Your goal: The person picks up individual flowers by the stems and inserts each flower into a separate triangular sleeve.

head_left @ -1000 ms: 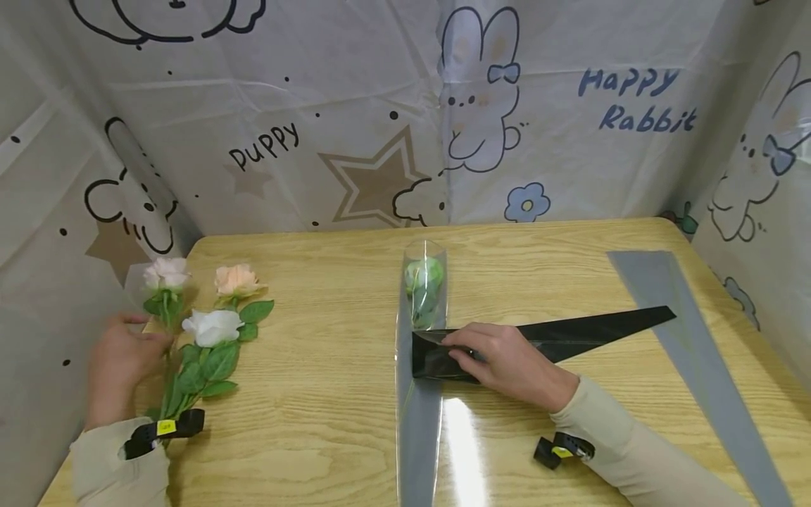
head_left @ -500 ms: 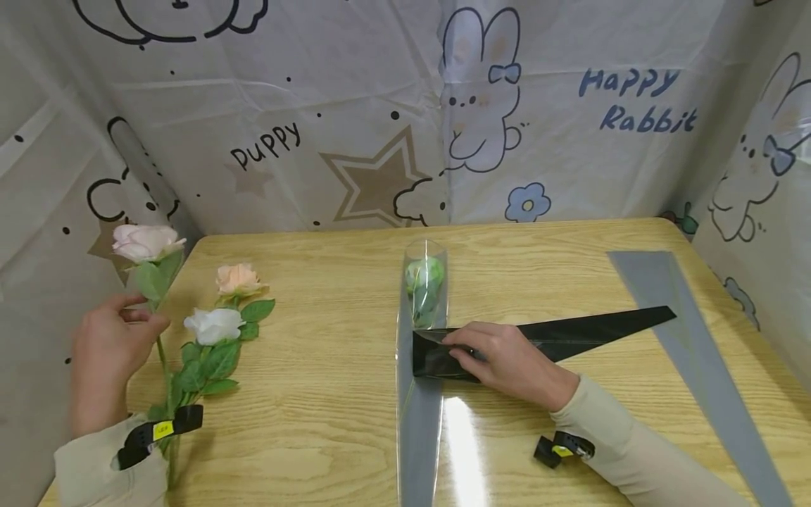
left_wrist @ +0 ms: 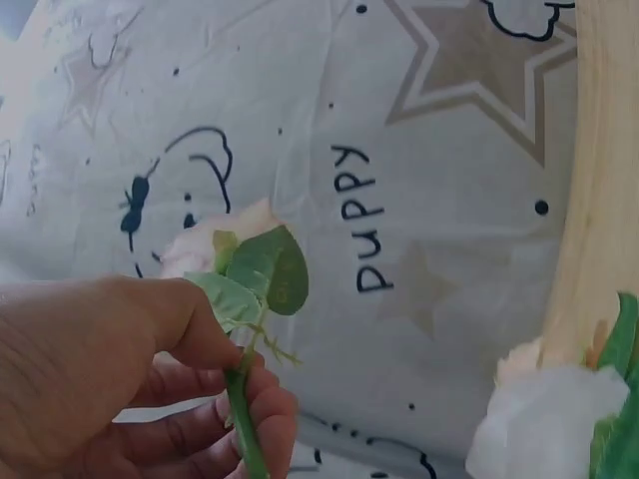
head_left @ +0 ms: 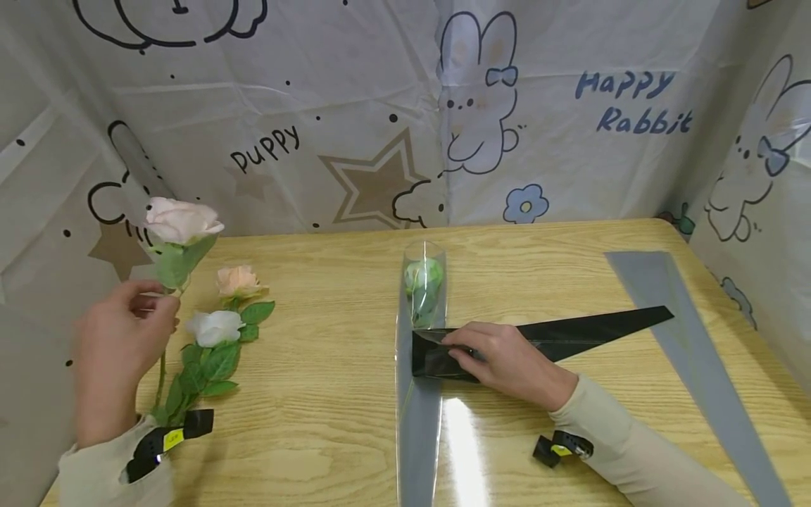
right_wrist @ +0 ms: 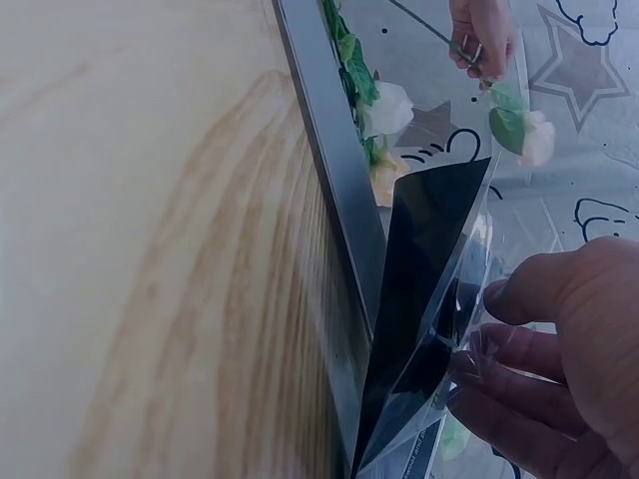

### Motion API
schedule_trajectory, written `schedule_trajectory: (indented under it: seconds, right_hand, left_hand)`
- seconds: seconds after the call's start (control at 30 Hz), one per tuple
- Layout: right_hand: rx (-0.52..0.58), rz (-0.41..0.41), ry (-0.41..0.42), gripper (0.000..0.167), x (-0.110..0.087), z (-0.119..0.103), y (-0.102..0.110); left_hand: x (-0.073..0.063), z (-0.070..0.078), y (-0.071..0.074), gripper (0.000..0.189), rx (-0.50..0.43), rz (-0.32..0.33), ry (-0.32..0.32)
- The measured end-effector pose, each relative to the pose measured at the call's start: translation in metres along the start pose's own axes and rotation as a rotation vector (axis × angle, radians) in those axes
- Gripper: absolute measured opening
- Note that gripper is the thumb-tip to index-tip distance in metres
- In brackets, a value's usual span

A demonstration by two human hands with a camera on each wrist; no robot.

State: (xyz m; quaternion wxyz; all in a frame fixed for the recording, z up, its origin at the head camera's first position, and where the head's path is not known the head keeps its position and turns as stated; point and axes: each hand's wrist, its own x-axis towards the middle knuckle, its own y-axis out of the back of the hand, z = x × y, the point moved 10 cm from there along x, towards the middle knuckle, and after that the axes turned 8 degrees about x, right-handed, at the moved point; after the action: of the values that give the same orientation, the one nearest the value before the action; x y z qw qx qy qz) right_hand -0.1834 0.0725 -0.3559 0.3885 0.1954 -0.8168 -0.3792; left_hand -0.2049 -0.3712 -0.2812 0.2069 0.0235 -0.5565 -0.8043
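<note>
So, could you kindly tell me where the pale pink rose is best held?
Probably by its stem, below the upper leaves, coming from the left as the left hand does: the stem there is thin, while the bloom spreads wide above.

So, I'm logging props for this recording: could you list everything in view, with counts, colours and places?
Table: one, light wood, under the work
Backdrop: one, pale with cartoon prints, behind and at the sides
Pale pink rose: one, held up at the left
Peach rose: one, left side of the table
White rose: one, nearer than the peach rose
Middle wrapper: one, grey and clear, mid-table
Green flower: one, green, inside the middle wrapper
Black wrapper: one, black, across the middle wrapper
Grey wrapper: one, grey, right side
Wristbands: two, black with yellow labels, one per wrist
Shirt sleeves: two, beige, near edge
Left grip: one, holding the pale pink rose
Right grip: one, pinching the black wrapper
</note>
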Motion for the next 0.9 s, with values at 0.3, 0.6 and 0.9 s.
schedule_trajectory:
  seconds: [0.3,0.6,0.9]
  right_hand:
    - [-0.002,0.003,-0.001,0.019,-0.001,0.001,0.002]
    - [0.006,-0.005,-0.021,0.019,0.000,0.002,0.003]
    - [0.015,-0.007,-0.028,0.021,0.001,0.003,0.004]
  left_hand:
    - [-0.015,0.036,0.013,0.038,-0.012,0.135,-0.106]
    - [-0.032,0.070,0.015,0.027,0.006,0.132,-0.294]
    - [-0.032,0.083,0.001,0.027,-0.017,0.090,-0.325]
